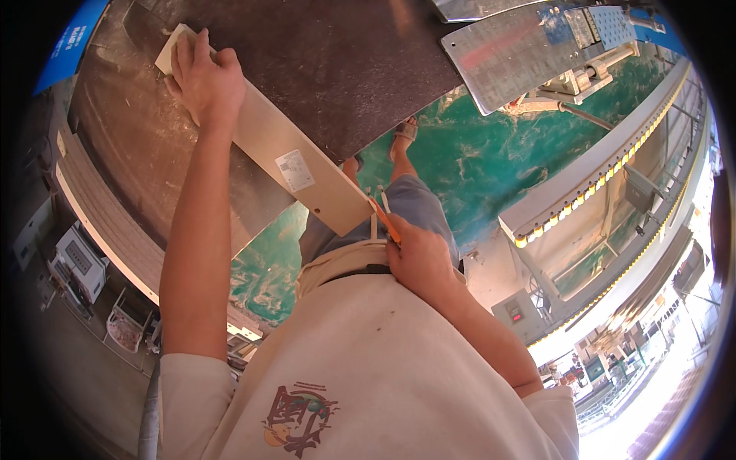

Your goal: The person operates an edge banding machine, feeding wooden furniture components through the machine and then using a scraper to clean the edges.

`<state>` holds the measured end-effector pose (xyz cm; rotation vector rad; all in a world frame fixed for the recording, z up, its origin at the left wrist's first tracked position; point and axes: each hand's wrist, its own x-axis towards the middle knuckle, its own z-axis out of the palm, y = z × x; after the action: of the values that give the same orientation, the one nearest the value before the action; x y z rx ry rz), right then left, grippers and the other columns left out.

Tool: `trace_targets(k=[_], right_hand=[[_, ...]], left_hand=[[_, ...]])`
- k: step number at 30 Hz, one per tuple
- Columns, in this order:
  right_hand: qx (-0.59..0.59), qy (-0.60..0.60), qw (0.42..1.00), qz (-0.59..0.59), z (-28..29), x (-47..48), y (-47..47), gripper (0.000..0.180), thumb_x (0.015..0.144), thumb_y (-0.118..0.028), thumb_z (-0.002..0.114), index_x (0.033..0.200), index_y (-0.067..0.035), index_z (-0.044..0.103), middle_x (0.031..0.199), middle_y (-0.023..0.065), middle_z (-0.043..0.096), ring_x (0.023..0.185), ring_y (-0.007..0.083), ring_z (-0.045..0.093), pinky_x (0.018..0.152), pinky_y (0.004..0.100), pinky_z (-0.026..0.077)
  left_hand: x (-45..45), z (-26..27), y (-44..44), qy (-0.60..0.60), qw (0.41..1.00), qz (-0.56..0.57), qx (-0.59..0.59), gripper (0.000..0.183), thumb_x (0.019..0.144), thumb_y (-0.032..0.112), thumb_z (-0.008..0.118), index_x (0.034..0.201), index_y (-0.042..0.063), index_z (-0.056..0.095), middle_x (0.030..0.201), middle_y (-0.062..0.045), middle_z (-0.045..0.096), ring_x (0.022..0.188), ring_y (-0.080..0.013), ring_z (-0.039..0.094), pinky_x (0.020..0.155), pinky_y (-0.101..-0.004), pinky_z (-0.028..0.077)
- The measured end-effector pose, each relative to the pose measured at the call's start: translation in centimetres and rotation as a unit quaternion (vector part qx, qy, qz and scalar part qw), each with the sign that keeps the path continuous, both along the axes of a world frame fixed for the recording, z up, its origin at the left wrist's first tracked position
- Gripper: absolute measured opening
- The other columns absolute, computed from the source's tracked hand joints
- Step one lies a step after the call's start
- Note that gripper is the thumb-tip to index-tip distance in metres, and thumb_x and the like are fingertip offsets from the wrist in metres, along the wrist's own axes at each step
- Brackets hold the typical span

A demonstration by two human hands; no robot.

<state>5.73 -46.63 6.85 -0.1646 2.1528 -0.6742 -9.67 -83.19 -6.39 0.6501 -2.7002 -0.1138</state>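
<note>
A long, pale board (276, 144) with a label and a small hole near its close end lies slantwise on a dark worktable (345, 63), that end jutting past the table's edge towards my waist. Near the board's far end, my left hand (210, 83) holds it from above, fingers spread over its face and side edge. Close to my belt, my right hand (422, 253) is closed round a slim orange-handled tool (385, 219), whose tip is at the corner of the board's close end. What kind of tool it is cannot be told.
Stacked long boards (109, 201) stand at the left. At the upper right is a metal machine plate (512, 57). A long machine rail with yellow rollers (586, 198) runs along the right, near a control box (517, 313). The floor is green and dusty.
</note>
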Motion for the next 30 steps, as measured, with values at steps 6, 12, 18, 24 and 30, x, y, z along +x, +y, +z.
trace_targets(k=[6,12,18,24,30], right_hand=[[0.005,0.024,1.000,-0.008,-0.4,0.5,0.2,0.037,0.090,-0.011,0.064,0.127,-0.009,0.061,0.096,0.0177,0.072,0.081,0.0424,0.069,0.071,0.0527,0.054],[0.003,-0.013,1.000,0.004,-0.2,-0.2,0.5,0.039,0.088,-0.012,0.064,0.126,-0.006,0.061,0.094,0.0180,0.072,0.079,0.0410,0.070,0.070,0.0523,0.055],[0.001,-0.016,1.000,-0.008,-0.5,-0.1,0.2,0.039,0.088,-0.011,0.064,0.126,-0.006,0.061,0.089,0.0187,0.072,0.078,0.0414,0.070,0.071,0.0529,0.055],[0.019,0.005,1.000,-0.020,-2.7,0.5,0.1,0.043,0.089,-0.013,0.064,0.132,-0.013,0.065,0.080,0.0213,0.071,0.075,0.0434,0.069,0.070,0.0532,0.055],[0.023,0.020,0.997,-0.065,-2.0,-1.6,1.2,0.034,0.089,-0.012,0.065,0.122,-0.007,0.068,0.080,0.0204,0.072,0.075,0.0411,0.072,0.070,0.0491,0.057]], left_hand=[[-0.1,0.0,0.0,-0.005,1.000,0.001,-0.001,0.053,0.096,0.033,0.050,0.146,0.019,0.060,0.164,-0.010,0.042,0.156,-0.0265,0.031,0.125,-0.0622,0.019],[-0.1,-0.1,-0.2,-0.010,1.000,0.002,0.001,0.054,0.096,0.034,0.049,0.147,0.019,0.060,0.165,-0.010,0.040,0.156,-0.0266,0.030,0.125,-0.0619,0.017],[0.1,-0.1,-0.3,-0.014,1.000,0.000,0.006,0.054,0.097,0.034,0.049,0.147,0.019,0.059,0.165,-0.010,0.040,0.156,-0.0268,0.029,0.126,-0.0612,0.017],[-0.1,-0.1,0.0,-0.012,1.000,-0.002,0.006,0.054,0.097,0.033,0.050,0.147,0.019,0.060,0.165,-0.010,0.041,0.156,-0.0272,0.030,0.125,-0.0613,0.018],[-0.1,0.4,0.2,0.000,1.000,-0.008,0.010,0.052,0.094,0.032,0.053,0.143,0.019,0.063,0.163,-0.010,0.043,0.154,-0.0281,0.034,0.124,-0.0607,0.021]])
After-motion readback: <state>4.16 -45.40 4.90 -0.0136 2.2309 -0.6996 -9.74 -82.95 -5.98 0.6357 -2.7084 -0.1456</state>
